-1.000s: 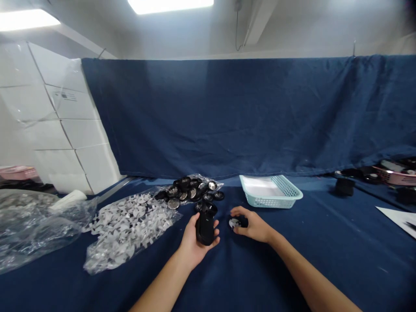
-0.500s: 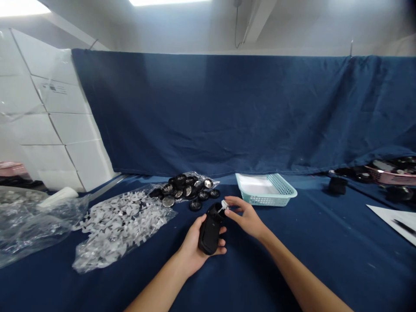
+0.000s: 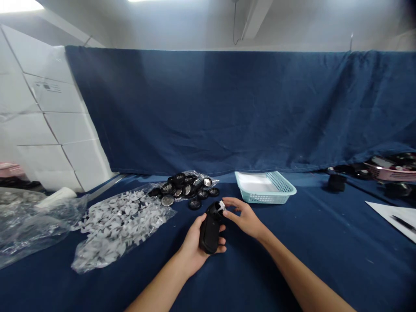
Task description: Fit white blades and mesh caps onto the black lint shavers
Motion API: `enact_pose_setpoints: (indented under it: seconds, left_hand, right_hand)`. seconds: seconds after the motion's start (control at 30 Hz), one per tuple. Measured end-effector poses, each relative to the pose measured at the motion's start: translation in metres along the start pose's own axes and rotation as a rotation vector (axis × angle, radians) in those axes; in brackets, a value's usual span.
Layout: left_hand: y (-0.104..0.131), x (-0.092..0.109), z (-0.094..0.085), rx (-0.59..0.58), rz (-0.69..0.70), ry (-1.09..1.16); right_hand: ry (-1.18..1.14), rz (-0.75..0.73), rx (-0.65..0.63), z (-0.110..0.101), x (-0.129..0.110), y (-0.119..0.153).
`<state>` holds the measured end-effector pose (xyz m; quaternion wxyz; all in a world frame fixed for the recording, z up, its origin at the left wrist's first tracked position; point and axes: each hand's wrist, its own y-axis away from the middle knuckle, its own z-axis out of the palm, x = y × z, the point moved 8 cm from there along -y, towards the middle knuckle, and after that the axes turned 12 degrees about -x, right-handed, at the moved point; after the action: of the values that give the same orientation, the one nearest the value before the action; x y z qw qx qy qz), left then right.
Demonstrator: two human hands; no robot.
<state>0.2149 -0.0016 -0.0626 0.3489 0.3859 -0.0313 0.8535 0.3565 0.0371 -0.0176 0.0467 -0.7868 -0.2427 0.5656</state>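
My left hand (image 3: 195, 247) is wrapped round a black elongated device (image 3: 209, 234), which it holds tilted above the blue cloth, with an open round recess at its upper end. Between the thumb and fingers of my right hand (image 3: 242, 216) is a small white plastic piece (image 3: 221, 205), at the rim of that recess. Whether the piece touches the inside is too small to tell. Just beyond my hands lies a pile of round black parts (image 3: 182, 187), some with silvery faces. A bag of small white pieces (image 3: 125, 223) lies open to the left.
A light-green basket (image 3: 268, 198) with white paper inside stands beyond my right hand. At the right are a black block (image 3: 336, 183), a paper sheet with a pen (image 3: 403, 222) and a pink basket (image 3: 390, 174). White boxes (image 3: 71, 125) are stacked at the left.
My right hand has moved slightly left, bringing the white piece closer in over the recess of the black device. The view has shifted a little; my left hand keeps its hold.
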Motion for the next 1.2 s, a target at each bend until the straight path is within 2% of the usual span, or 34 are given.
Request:
enact_pose_setpoints:
  seconds: [0.77, 1.2]
  left_hand:
    - [-0.0045, -0.0033, -0.006, 0.015, -0.002, 0.014]
    - [-0.0047, -0.0037, -0.0075, 0.022, 0.005, -0.01]
  right_hand:
    - [0.076, -0.021, 0.004, -0.0017, -0.006, 0.0012]
    - [0.1, -0.036, 0.089, 0.0027, -0.0064, 0.0033]
